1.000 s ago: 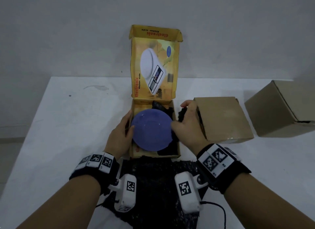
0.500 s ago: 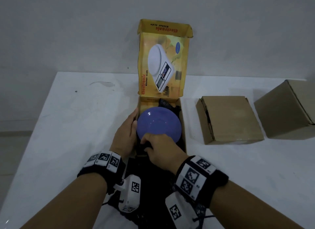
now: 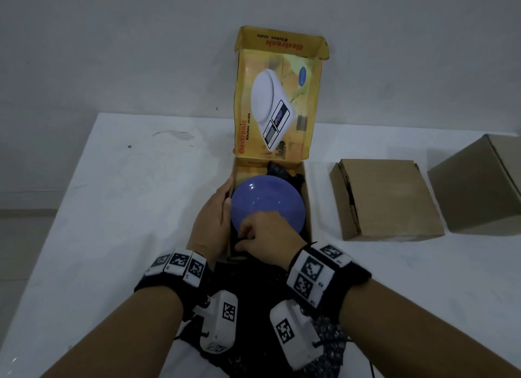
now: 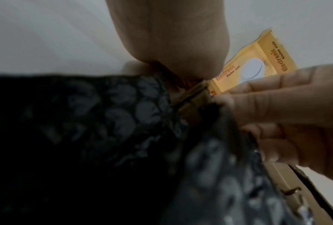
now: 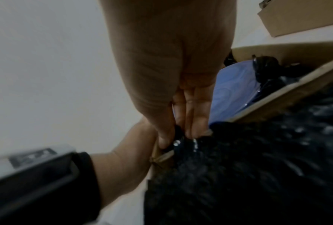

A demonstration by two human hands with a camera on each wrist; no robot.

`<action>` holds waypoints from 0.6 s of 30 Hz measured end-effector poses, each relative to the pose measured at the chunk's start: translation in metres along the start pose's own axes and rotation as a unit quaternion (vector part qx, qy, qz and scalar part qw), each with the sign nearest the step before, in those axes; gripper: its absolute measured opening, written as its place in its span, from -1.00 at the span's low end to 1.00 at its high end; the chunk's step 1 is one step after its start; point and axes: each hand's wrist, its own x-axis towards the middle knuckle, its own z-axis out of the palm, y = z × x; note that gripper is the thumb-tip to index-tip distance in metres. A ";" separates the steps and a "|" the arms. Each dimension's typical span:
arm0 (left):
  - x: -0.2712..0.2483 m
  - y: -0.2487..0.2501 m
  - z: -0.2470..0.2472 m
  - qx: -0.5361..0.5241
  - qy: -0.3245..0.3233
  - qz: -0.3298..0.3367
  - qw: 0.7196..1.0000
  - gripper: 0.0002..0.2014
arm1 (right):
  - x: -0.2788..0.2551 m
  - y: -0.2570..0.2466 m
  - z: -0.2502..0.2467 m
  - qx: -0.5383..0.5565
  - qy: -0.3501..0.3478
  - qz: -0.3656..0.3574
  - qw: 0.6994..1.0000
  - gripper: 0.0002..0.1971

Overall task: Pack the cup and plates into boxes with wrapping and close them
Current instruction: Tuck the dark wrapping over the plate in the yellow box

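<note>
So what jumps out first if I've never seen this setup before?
Probably the yellow box at the table's middle, its lid standing up with a kitchen scale pictured on it, and the blue plate lying inside. At its near edge the right hand pinches black bubble wrap, while the left hand rests against the box's left side.

My head camera looks forward and down from above my forearms, taking in the table (image 3: 118,208) out to the wall at 12 o'clock. My left wrist camera sits low and very near, looking along my left hand (image 4: 173,38) toward 1 o'clock at the yellow box (image 4: 258,64) lid. My right wrist camera, just as close, looks along my right hand (image 5: 171,60) toward 12 o'clock, into the box past the plate (image 5: 233,94). All three share the box's near edge, where the black wrap (image 5: 248,167) hangs out; each wrist view catches the other hand.
</note>
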 end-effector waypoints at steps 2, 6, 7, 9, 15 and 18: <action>0.001 -0.002 0.002 0.001 0.002 0.000 1.000 -0.40 | 0.002 0.000 -0.002 0.047 -0.025 -0.003 0.999 -0.86; 0.001 -0.004 0.002 0.005 0.005 0.004 1.000 -0.38 | 0.007 -0.001 0.006 0.005 0.011 -0.006 1.000 -0.93; 0.001 -0.004 0.002 0.006 0.006 0.003 1.000 -0.39 | 0.008 -0.002 0.009 -0.015 0.023 -0.004 1.000 -0.88; 0.001 -0.003 0.002 0.008 0.004 0.000 1.000 -0.42 | 0.007 -0.001 0.011 -0.034 0.033 -0.009 0.999 -0.83; -0.001 0.001 -0.002 0.014 -0.002 0.004 1.000 -0.43 | -0.018 0.022 -0.024 0.067 0.082 -0.014 0.994 -0.80; -0.001 0.001 -0.001 0.017 -0.008 -0.003 1.000 -0.43 | -0.044 0.043 -0.032 0.030 0.082 -0.066 0.994 -0.77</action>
